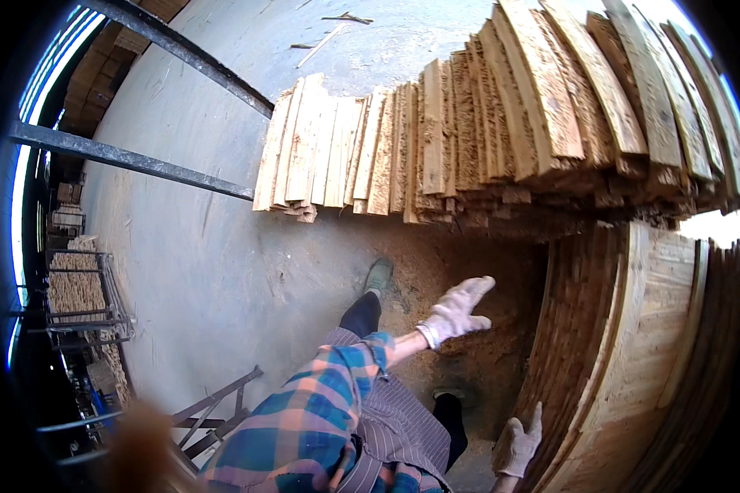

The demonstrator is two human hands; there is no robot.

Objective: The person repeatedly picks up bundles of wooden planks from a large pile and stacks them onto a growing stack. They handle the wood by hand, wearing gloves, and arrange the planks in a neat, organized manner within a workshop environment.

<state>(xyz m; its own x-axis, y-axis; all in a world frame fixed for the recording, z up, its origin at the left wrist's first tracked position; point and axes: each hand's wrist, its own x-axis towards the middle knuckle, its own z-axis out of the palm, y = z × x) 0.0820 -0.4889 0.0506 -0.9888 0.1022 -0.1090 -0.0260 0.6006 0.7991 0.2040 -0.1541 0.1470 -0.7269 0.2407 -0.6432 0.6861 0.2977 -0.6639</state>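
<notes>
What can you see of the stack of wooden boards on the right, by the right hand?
The stack of boards fills the right side of the view: thin, rough-sawn planks of pale to reddish-brown wood, packed tightly on edge, with a broad light face showing grain and knots. Its edges curve only from lens bend. The gloved right hand rests against its lower left edge, fingers up. The gloved left hand is spread open in the air, apart from it. Sawdust-strewn ground lies at its foot. A second pile of boards hangs over it from above.
</notes>
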